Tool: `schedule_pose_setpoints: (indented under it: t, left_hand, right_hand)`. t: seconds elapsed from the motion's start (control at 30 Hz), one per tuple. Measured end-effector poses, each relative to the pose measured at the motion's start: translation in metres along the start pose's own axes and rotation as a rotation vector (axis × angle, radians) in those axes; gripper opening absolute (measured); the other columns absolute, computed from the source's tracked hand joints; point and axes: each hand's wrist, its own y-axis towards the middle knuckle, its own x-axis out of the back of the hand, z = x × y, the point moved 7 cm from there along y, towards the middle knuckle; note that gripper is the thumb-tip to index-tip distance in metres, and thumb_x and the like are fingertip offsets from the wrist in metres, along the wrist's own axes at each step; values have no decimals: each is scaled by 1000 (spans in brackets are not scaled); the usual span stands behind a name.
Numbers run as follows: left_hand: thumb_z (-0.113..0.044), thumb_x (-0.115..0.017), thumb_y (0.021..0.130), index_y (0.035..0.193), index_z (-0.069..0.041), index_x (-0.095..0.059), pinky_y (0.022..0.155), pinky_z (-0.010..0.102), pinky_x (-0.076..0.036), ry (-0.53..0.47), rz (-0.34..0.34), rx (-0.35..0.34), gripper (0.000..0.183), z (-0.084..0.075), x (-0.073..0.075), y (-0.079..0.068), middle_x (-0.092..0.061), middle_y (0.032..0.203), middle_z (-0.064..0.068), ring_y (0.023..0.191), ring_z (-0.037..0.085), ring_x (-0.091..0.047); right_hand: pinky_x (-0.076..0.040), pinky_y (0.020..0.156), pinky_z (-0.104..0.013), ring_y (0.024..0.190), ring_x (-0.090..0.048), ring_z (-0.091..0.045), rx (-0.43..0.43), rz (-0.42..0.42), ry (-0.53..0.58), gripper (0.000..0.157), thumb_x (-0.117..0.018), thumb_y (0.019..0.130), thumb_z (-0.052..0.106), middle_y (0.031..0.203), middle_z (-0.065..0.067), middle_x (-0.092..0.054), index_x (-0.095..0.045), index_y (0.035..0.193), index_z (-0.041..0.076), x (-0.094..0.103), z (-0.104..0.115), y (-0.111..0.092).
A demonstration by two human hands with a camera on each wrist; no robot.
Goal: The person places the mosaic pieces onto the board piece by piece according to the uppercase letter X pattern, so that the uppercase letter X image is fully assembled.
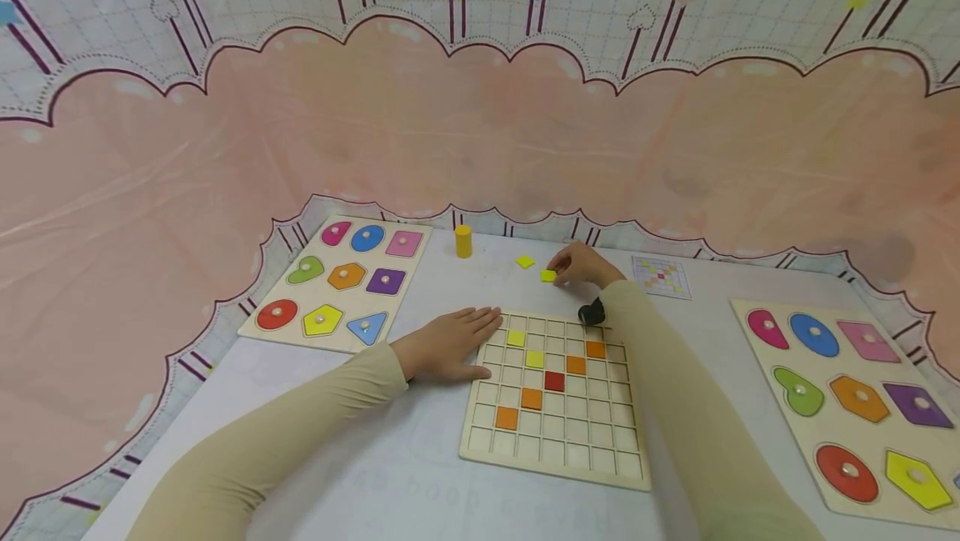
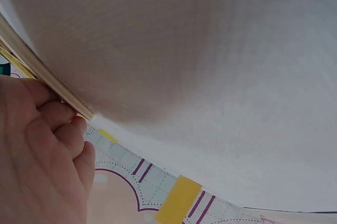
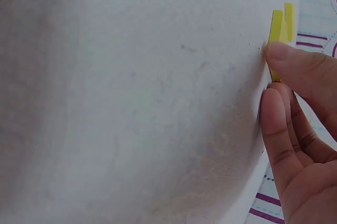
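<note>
Far side of the table, my right hand (image 1: 582,264) pinches a yellow square tile (image 1: 548,276) between thumb and fingers. The same tile (image 3: 275,26) stands out edge-on past the thumb in the right wrist view. A second yellow tile (image 1: 525,262) lies just behind it. My left hand (image 1: 450,343) rests at the left edge of a wooden grid board (image 1: 555,451), fingers extended. In the left wrist view its fingers touch the board's edge (image 2: 47,79). Yellow, orange and red tiles, such as the red tile (image 1: 554,381), sit diagonally in the grid; the right sleeve hides the board's upper right corner.
A pattern card (image 1: 662,277) lies right of the right hand. Shape puzzle boards stand on the left (image 1: 292,339) and right (image 1: 817,449). A yellow cylinder (image 1: 463,242) stands at the back. The black wrist camera (image 1: 592,313) hangs over the board's top edge.
</note>
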Motion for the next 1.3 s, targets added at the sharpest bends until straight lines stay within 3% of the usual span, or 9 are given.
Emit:
schedule_pose_setpoints:
  t: [0.13, 0.3, 0.57, 0.87, 1.3]
  left_hand:
    - [-65, -35, 91, 151, -8, -12, 120, 34, -17, -6, 3, -5, 86, -2, 0, 2, -13, 159, 5, 147, 19, -14]
    - [-65, -35, 91, 152, -8, -12, 120, 34, -17, -13, 16, -6, 87, -4, -2, 5, -12, 160, 4, 147, 19, -13]
    - [-65, -36, 91, 151, -8, -12, 120, 35, -16, -17, 33, 3, 87, -4, 2, 6, -11, 159, 6, 147, 20, -13]
    - [-65, -36, 91, 151, -7, -12, 120, 34, -16, -19, 31, 12, 87, -1, 0, 5, -11, 160, 6, 147, 20, -13]
    - [-63, -38, 91, 151, -5, -14, 120, 36, -17, -23, 0, -9, 86, -2, 2, 4, -13, 159, 9, 147, 23, -15]
  right_hand:
    - [-50, 73, -30, 78, -53, -20, 38, 7, 12, 25, -77, 75, 8, 90, -11, -65, -71, 99, 3, -3, -14, 9]
    - [-47, 73, -25, 81, -53, -20, 8, 0, -47, 26, -70, 80, 4, 96, -15, -65, -68, 105, -2, 0, -3, -11]
    - [-49, 77, -25, 83, -55, -19, 92, -21, 17, 25, -67, 80, 2, 97, -15, -63, -65, 104, -4, 6, 10, -32]
    - [-52, 82, -32, 85, -57, -19, 221, -21, 114, 25, -67, 81, 4, 96, -15, -62, -64, 105, -2, 7, 28, -72]
    - [-54, 76, -27, 79, -57, -15, 308, -40, 80, 24, -70, 80, 2, 89, -12, -62, -64, 103, -1, -7, 49, -141]
